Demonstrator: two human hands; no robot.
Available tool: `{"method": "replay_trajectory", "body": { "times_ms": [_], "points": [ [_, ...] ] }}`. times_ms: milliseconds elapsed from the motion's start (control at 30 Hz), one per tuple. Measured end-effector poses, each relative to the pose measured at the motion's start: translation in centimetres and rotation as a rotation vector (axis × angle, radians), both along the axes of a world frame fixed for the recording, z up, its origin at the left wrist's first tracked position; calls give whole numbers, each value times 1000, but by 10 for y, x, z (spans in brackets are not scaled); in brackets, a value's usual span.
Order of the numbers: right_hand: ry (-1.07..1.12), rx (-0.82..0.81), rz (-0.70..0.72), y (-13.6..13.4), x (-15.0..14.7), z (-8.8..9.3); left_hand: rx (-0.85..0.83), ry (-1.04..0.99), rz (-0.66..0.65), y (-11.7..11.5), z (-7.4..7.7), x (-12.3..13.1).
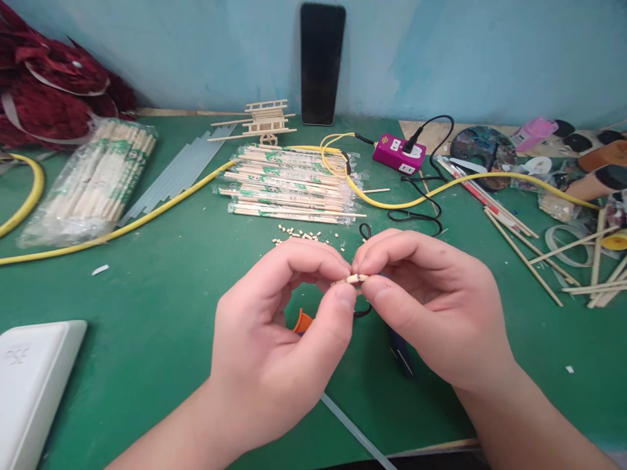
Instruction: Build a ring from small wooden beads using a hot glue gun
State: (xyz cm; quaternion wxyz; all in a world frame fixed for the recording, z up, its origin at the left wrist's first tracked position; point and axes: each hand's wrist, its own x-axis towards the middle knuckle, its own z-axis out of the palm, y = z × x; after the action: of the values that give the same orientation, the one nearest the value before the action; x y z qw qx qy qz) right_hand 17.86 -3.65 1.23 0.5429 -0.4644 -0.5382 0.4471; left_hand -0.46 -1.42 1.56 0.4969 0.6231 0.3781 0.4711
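Between the fingertips of my left hand (pixel 289 326) and my right hand (pixel 431 300) is a small piece of wooden stick (pixel 356 279) with a dark mark on it. Thumb and forefinger of each hand pinch it, meeting over the middle of the table. Several short cut stick pieces (pixel 304 234) lie scattered just beyond my hands. Beneath them, partly hidden, are an orange thing (pixel 303 321) and a dark blue tool (pixel 401 352) with a black cord. A translucent glue stick (pixel 357 431) lies below my left wrist.
Wrapped chopsticks (pixel 289 186) lie behind, with a small stick-built model (pixel 267 121) and an upright phone (pixel 322 65) at the wall. A yellow cable (pixel 166 207) crosses to a purple power socket (pixel 399 154). Loose sticks (pixel 597 261) are right; a white power bank (pixel 39 385) is left.
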Motion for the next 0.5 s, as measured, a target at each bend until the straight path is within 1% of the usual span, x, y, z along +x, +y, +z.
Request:
{"method": "replay_trajectory", "body": {
  "times_ms": [267, 500],
  "points": [
    [30, -35, -9, -1, -1, 2, -7, -18, -13, -1, -1, 1],
    [23, -31, -28, -1, -3, 2, -4, -16, -16, 1, -1, 1]
  ]
}}
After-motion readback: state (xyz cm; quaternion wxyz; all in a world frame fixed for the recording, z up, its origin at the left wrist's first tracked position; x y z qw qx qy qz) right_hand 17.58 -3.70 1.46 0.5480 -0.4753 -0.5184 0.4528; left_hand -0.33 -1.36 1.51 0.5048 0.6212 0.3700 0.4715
